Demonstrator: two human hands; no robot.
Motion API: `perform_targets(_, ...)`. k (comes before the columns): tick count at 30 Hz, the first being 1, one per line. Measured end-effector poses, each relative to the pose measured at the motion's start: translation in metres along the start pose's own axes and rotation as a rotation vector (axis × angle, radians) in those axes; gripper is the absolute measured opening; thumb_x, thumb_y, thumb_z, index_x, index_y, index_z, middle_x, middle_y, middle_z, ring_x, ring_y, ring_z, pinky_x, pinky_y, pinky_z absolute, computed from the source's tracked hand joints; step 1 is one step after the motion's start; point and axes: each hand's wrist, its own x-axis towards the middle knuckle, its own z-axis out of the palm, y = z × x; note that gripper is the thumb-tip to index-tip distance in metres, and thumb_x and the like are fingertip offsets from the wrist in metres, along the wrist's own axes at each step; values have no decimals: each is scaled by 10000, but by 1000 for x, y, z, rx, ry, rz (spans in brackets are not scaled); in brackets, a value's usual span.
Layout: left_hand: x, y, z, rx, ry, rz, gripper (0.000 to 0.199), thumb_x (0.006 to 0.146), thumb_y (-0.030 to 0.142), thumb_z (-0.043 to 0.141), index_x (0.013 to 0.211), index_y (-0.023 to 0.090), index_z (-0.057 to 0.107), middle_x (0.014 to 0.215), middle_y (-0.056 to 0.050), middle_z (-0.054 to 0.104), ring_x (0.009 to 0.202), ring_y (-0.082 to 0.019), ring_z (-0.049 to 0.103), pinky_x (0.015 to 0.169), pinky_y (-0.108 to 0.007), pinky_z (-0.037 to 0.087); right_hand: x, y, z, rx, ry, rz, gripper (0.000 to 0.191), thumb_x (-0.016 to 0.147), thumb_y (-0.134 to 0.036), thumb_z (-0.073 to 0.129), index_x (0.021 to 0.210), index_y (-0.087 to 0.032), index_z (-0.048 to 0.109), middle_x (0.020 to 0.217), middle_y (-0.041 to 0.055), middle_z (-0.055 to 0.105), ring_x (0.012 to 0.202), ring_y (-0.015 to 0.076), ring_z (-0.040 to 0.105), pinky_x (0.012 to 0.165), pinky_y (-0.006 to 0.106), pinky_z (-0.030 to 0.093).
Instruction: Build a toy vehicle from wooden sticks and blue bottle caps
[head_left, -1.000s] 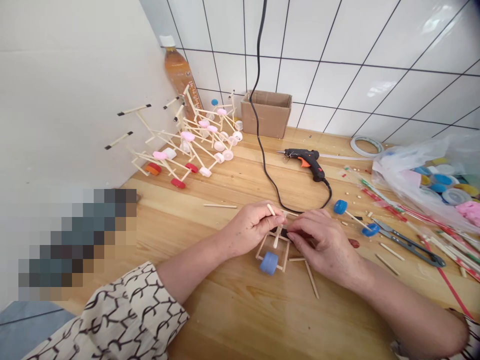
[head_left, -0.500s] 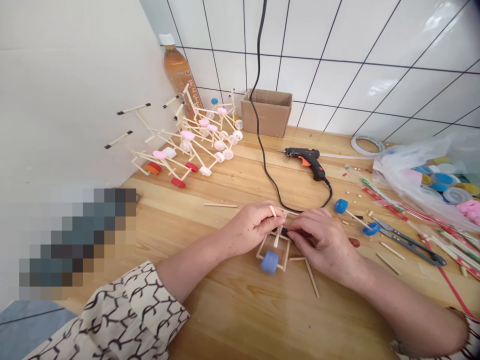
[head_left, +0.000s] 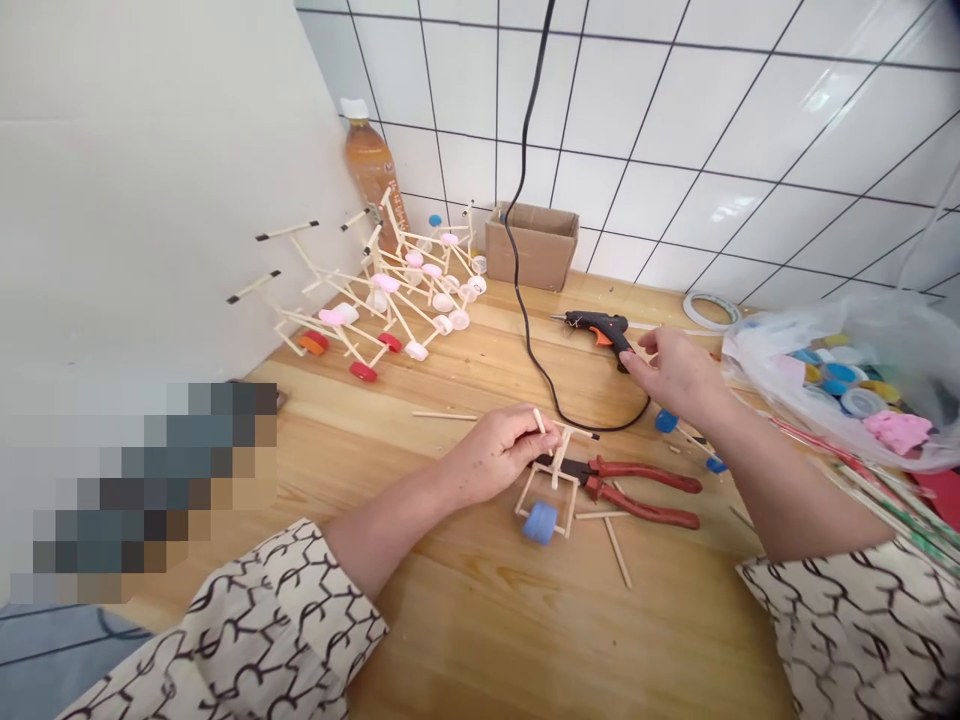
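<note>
A white tiled wall meets a pale wooden workbench (head_left: 465, 630). Against the tiles stands a cardboard box (head_left: 531, 248) whose contents cannot be seen, and to the right a clear plastic bag (head_left: 832, 350) holds coloured bottle caps and a lump of pink material.

The left hand (head_left: 499, 455) is closed, its fingers pinching the top of a small frame of glued wooden sticks (head_left: 553, 490), which stands on the bench with a blue bottle-cap wheel (head_left: 540, 523) at its near end. The right hand (head_left: 675, 375) is open, its fingers apart and raised just beside the black glue gun (head_left: 600, 330); it holds nothing that can be made out.

Red-handled pliers (head_left: 645, 490) lie with their black metal jaws against the frame. A black cable (head_left: 570, 410) curves across the wood behind the left hand. Farther back, a heap of finished stick models (head_left: 390, 290) with pink, white and red caps leans by the wall, near an amber plastic bottle (head_left: 371, 175).
</note>
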Motion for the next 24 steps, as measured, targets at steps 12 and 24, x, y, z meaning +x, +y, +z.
perform_targets(12, -2, -6, -2, -3, 61, 18, 187, 857, 238, 515, 799, 121, 650, 802, -40, 651, 767, -134, 606, 721, -234, 469, 52, -16, 18, -6, -168, 140, 226, 721, -295, 586, 866, -130, 642, 861, 162, 684, 812, 315, 653, 587, 344, 458)
perform_targets(24, -3, -4, -2, -50, 98, 1, 190, 854, 260, 520, 809, 135, 656, 809, -44, 673, 778, -142, 624, 725, -245, 489, 6, -27, -54, 291, 129, 67, 70, 738, -234, 557, 784, -182, 552, 595, 17, 570, 515, 145, 516, 472, 269, 369)
